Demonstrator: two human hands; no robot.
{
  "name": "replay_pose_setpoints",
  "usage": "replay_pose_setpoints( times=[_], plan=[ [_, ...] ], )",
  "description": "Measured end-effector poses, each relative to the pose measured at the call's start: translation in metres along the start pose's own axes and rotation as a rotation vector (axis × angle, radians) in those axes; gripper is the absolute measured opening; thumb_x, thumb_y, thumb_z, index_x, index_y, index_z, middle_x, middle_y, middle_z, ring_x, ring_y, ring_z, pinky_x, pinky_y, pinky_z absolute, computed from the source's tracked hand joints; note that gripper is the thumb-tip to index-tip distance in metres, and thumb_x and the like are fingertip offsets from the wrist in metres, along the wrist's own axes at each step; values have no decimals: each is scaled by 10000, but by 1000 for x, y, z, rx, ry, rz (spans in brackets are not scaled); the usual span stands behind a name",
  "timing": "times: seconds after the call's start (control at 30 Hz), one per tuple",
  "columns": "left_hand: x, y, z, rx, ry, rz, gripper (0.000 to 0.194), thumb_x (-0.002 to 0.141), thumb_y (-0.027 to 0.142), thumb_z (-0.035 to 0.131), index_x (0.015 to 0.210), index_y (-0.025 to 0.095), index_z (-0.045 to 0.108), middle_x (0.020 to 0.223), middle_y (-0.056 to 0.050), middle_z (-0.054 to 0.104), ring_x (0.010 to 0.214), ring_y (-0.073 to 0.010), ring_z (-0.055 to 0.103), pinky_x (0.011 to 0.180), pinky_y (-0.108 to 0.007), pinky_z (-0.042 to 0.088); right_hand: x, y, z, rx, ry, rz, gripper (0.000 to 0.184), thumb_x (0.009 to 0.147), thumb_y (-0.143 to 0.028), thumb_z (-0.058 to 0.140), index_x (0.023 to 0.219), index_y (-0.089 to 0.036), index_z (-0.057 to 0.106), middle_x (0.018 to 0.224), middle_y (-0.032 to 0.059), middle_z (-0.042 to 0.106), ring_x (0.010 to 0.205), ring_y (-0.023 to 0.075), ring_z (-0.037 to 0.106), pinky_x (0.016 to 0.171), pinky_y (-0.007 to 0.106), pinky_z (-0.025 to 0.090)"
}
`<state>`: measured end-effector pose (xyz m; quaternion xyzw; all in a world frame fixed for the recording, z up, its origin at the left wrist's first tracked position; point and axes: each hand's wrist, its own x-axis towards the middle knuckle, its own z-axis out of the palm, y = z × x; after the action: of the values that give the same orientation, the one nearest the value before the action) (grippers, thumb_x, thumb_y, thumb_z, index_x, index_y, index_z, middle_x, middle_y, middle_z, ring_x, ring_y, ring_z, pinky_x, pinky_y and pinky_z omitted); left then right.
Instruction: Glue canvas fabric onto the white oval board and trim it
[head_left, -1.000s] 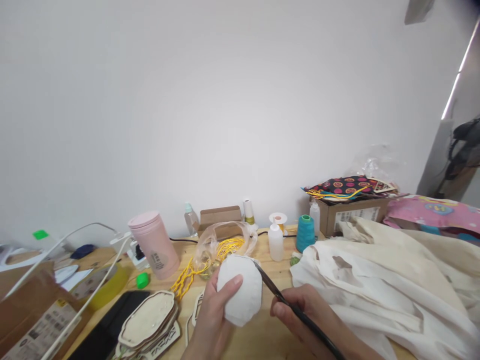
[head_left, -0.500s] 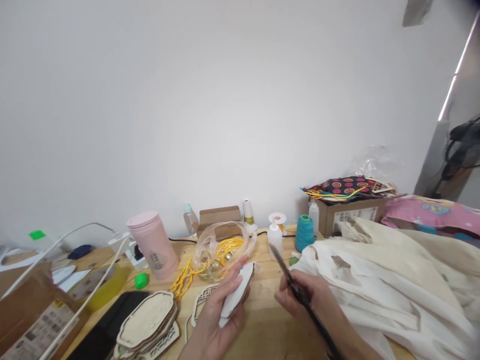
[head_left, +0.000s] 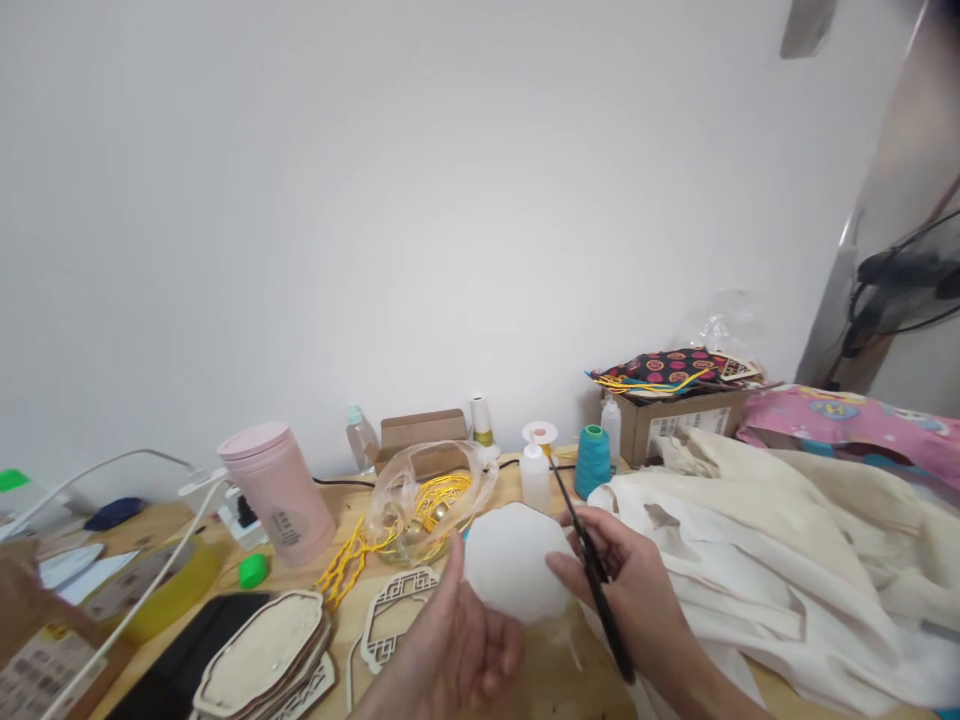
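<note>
- The white piece (head_left: pixel 517 560) is above the desk (head_left: pixel 555 690), between the two hands, its flat face turned upward.
- The left hand (head_left: pixel 461 640) grasps this piece from its left and lower side; the other fingers are curled below it.
- The right hand (head_left: pixel 626 575) grasps the long dark tool (head_left: pixel 592 575), and its thumb seems to touch the piece's right edge.
- In my judgement, the left hand should support the piece firmly, but without bending its edge.
- The tool's narrow end points away from the person; it is better that this end stays clear of the fingers.
- The white cloth (head_left: pixel 720 570) lies near the right hand, so the sleeve or wrist should not drag it.
</note>
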<state>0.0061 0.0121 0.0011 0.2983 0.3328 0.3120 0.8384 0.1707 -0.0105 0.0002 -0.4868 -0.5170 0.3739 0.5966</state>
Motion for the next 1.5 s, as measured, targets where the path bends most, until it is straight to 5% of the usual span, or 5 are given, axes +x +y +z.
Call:
replay_pose_setpoints(
  times=[0.23,0.53,0.87,1.17,1.5],
  plan=[
    [8,-14,15,-48,91,421,619,561,245,732,1139,175,523,905,-107,692,847,-237,620,740,-312,478,4,9,3,169,-70,36,264,639,-289,681,832,-183,536,642,-37,546,562,114,487,519,210,387],
    [-6,5,20,-149,383,611,682,624,104,667,1240,208,394,867,-55,707,824,-195,641,638,-215,525,7,7,-1,56,-209,11,299,692,-299,628,935,-172,508,694,-12,538,593,124,471,536,230,360],
    [-5,5,16,-41,459,734,620,615,196,684,1189,154,455,823,-49,711,782,-204,643,650,-248,517,-4,4,4,-94,-443,43,199,718,-348,540,801,-169,523,551,-68,367,479,84,309,434,199,253],
    [-7,7,19,-73,494,709,633,608,176,690,1192,152,448,772,-31,716,766,-193,647,617,-221,513,-1,-1,-8,-777,-246,-237,255,708,-353,575,556,-201,439,498,-71,372,464,103,347,445,215,259],
    [-6,4,19,-92,539,690,467,589,174,706,1028,110,562,734,-35,717,776,-197,648,623,-218,516,-2,6,-8,-945,-199,-340,286,730,-430,554,576,-208,459,486,-54,436,433,113,388,435,217,276]
  ],
)
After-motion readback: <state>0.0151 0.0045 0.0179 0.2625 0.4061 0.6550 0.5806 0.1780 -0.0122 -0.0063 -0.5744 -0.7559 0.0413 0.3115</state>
